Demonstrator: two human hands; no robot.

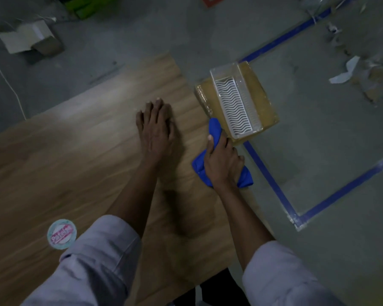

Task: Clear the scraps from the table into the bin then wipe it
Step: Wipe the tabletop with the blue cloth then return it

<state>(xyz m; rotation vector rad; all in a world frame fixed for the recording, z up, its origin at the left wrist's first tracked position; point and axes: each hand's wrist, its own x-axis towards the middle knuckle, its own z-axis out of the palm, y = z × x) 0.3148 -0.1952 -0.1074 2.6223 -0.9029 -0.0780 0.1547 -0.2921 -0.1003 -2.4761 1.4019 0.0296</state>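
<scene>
My right hand (pixel 221 160) grips a bunched blue cloth (pixel 213 131) at the right edge of the wooden table (pixel 75 155). Its fingers curl round the cloth, and the cloth's ends stick out above and below the hand. My left hand (pixel 156 129) lies flat on the tabletop near the middle, fingers straight and together, holding nothing. Just beyond the table's right edge a clear plastic bin (pixel 234 102) with a white wavy grid in its bottom stands on a tan wrapped box (pixel 261 100).
A round lid with a pink label (pixel 62 234) lies on the table near my left sleeve. Blue tape lines (pixel 274 186) mark the grey floor. Paper scraps (pixel 345 71) litter the floor at the right; an open cardboard box (pixel 31 38) sits at the far left.
</scene>
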